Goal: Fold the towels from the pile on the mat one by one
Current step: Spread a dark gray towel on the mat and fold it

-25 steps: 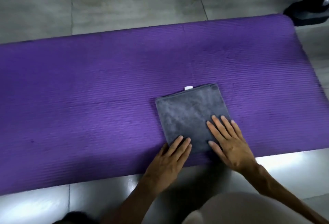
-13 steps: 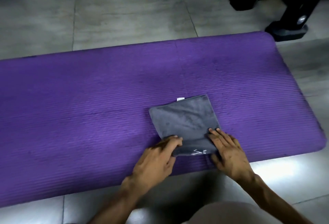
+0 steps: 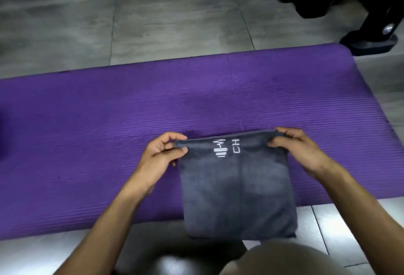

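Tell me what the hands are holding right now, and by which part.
Both hold the grey towel by its far edge: the left hand pinches the left corner, the right hand the right corner. The rest hangs toward the person.

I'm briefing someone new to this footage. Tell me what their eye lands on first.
The purple mat fills the middle of the view, across grey floor tiles. In front of it, the left hand and right hand each pinch a top corner of a dark grey towel that bears a white logo near its top edge.
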The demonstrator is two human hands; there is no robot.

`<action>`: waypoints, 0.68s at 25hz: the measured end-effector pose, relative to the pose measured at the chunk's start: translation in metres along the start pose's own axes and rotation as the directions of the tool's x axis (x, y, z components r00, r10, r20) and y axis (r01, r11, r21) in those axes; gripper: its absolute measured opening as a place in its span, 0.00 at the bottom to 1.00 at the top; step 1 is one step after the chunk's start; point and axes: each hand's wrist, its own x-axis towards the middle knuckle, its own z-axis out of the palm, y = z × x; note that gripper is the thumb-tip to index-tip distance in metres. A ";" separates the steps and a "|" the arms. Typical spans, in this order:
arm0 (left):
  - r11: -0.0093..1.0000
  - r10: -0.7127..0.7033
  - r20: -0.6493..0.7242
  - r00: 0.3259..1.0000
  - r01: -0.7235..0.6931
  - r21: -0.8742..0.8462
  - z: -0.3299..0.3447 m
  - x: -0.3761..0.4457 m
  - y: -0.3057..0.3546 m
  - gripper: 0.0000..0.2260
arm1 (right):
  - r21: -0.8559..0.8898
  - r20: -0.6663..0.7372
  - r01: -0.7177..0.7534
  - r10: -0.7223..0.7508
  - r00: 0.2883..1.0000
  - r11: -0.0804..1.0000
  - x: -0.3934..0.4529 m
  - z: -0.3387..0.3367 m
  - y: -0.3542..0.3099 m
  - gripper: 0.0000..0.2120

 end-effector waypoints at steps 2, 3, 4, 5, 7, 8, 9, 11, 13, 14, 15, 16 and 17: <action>0.939 0.018 -0.251 0.968 0.070 0.337 0.001 0.009 -0.043 0.10 | -0.264 -0.134 -0.123 0.090 0.987 0.957 0.025 0.020 0.034 0.06; 0.809 0.148 -0.264 0.953 0.037 0.586 0.005 0.007 -0.061 0.11 | -0.469 -0.235 -0.137 0.026 0.972 0.872 0.031 0.032 0.050 0.12; 0.642 0.278 -0.161 0.947 -0.059 0.765 0.013 0.000 -0.080 0.15 | -0.628 -0.284 -0.094 -0.115 0.952 0.773 0.029 0.045 0.063 0.17; 0.504 0.348 -0.009 0.938 -0.179 0.845 0.024 -0.010 -0.095 0.17 | -0.722 -0.269 -0.019 -0.255 0.929 0.692 0.024 0.059 0.079 0.20; 0.326 0.344 0.222 0.912 -0.338 0.883 0.046 -0.036 -0.125 0.21 | -0.831 -0.118 0.121 -0.384 0.916 0.542 -0.001 0.090 0.102 0.23; 0.278 0.303 0.261 0.917 -0.346 0.896 0.055 -0.052 -0.138 0.23 | -0.875 -0.009 0.171 -0.369 0.929 0.453 -0.014 0.103 0.114 0.23; 0.257 0.238 0.252 0.938 -0.311 0.915 0.061 -0.066 -0.146 0.25 | -0.909 0.082 0.214 -0.350 0.933 0.357 -0.025 0.110 0.128 0.24; 0.219 0.135 0.195 0.971 -0.221 0.950 0.068 -0.083 -0.154 0.27 | -0.934 0.192 0.263 -0.282 0.940 0.242 -0.036 0.108 0.147 0.27; 0.169 0.099 0.198 0.975 -0.213 0.962 0.067 -0.085 -0.154 0.28 | -0.937 0.204 0.265 -0.261 0.943 0.225 -0.034 0.098 0.156 0.28; 0.156 0.100 0.209 0.973 -0.222 0.962 0.062 -0.081 -0.154 0.29 | -0.942 0.185 0.245 -0.253 0.950 0.228 -0.030 0.093 0.154 0.29; 0.155 0.089 0.205 0.975 -0.217 0.964 0.056 -0.077 -0.153 0.29 | -0.949 0.151 0.211 -0.252 0.956 0.233 -0.024 0.090 0.152 0.29; 0.163 0.073 0.186 0.980 -0.196 0.967 0.050 -0.072 -0.152 0.30 | -0.952 0.105 0.168 -0.243 0.964 0.254 -0.017 0.086 0.148 0.30; 0.169 0.051 0.165 0.985 -0.172 0.971 0.045 -0.069 -0.151 0.32 | -0.952 0.067 0.135 -0.242 0.968 0.275 -0.009 0.083 0.145 0.30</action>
